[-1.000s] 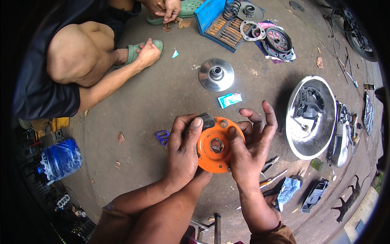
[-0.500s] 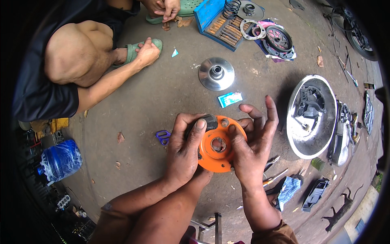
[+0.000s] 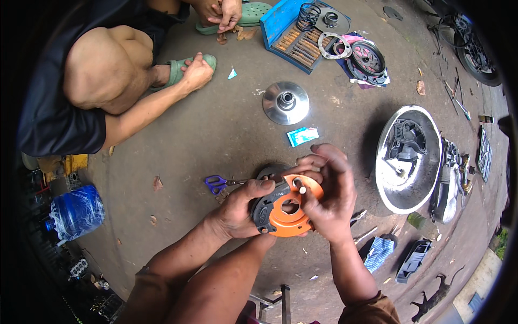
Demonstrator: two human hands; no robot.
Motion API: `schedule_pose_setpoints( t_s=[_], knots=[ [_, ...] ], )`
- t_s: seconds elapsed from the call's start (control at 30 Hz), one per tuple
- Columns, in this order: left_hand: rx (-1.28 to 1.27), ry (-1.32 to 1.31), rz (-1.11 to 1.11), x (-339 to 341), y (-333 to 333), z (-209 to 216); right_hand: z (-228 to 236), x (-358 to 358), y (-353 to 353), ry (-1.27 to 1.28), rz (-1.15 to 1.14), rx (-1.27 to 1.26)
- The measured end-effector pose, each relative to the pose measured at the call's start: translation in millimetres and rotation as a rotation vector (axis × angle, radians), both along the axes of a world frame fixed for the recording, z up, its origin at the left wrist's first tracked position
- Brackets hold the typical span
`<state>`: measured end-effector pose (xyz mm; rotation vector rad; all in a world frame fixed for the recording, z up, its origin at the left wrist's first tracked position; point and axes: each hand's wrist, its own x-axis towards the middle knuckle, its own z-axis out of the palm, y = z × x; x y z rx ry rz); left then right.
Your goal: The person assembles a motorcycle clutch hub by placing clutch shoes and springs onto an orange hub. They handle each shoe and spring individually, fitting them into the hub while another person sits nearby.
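Between my two hands is an orange clutch plate point(image 3: 294, 222) with a round hole in its middle. A black curved clutch shoe point(image 3: 263, 211) sits along its left side, and a pale peg tip point(image 3: 302, 190) stands up near the top. My left hand point(image 3: 234, 209) grips the shoe side, thumb on top. My right hand point(image 3: 335, 197) pinches the orange side with its thumb, its other fingers curled behind and above. Past my hands, a dark round part point(image 3: 273, 169) lies partly hidden on the ground, beside purple-handled scissors point(image 3: 216, 184).
Ahead lie a silver pulley disc point(image 3: 273, 110) and a blue packet point(image 3: 303, 136). A blue toolbox point(image 3: 274, 19) stands beyond. A metal basin point(image 3: 383, 178) with a dark casing is at right. A person point(image 3: 59, 129) squats at left, above a blue jug point(image 3: 78, 210). A dark cat point(image 3: 440, 294) lies lower right.
The orange plate has tilted and turned in my hands, so more of the black shoe shows. My left thumb has shifted off the orange face; my right fingers have curled inward.
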<state>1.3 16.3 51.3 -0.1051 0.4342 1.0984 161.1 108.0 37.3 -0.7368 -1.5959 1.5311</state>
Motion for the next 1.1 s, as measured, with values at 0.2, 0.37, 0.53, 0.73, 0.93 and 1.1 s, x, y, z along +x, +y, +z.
schedule_pose_setpoints(
  t_s=[0.2,0.37,0.53,0.73,0.93,1.1],
  knots=[
    [0.227,0.262,-0.087,-5,4,11,18,19,11,-0.227,0.089,0.271],
    [0.160,0.460,-0.110,-2,7,20,31,19,17,-0.424,0.150,0.419],
    [0.112,0.405,-0.102,1,7,25,42,29,32,-0.522,0.281,0.520],
    [0.039,0.355,-0.093,-2,4,20,40,34,51,-0.382,0.294,0.321],
    [0.078,0.496,-0.055,4,4,19,31,23,30,-0.507,0.269,0.257],
    [0.324,1.041,0.007,10,2,14,30,21,14,-0.521,0.189,0.094]
  ],
)
